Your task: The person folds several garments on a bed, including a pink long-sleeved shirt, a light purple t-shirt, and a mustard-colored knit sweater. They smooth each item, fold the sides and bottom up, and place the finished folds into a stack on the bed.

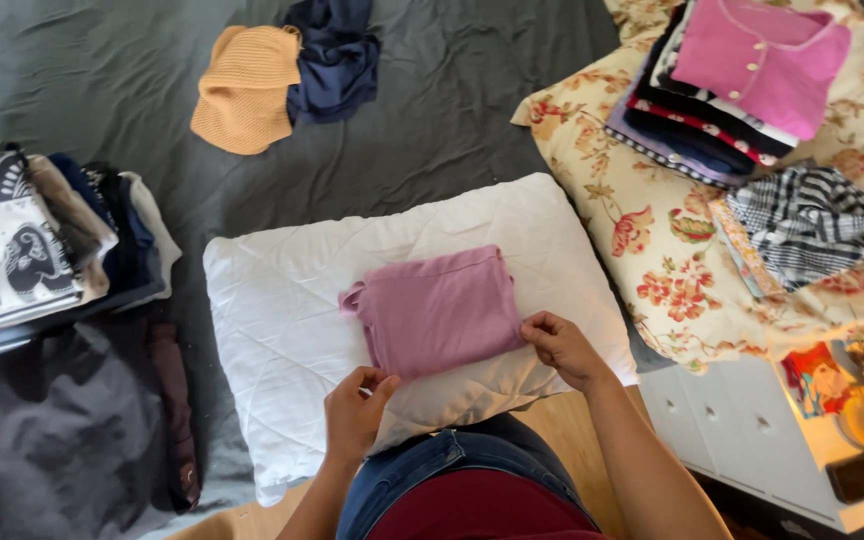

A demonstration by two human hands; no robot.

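Note:
A folded mauve-pink garment (pixel 437 310) lies flat on a white quilted pillow (pixel 282 300) in the middle of the view. My left hand (pixel 355 408) pinches the garment's near left corner. My right hand (pixel 562 347) grips its near right corner, fingers curled over the edge. Both hands sit at the pillow's near side, just above my jeans.
A stack of folded clothes (pixel 42 245) and dark garments (pixel 72 430) lie at the left on the grey bedsheet (pixel 452 110). An orange knit (pixel 245 88) and a navy garment (pixel 334 60) lie farther back. A floral cushion (pixel 672 260) at the right bears folded clothes, with a pink top (pixel 757 60) uppermost. White drawers (pixel 752 430) stand below.

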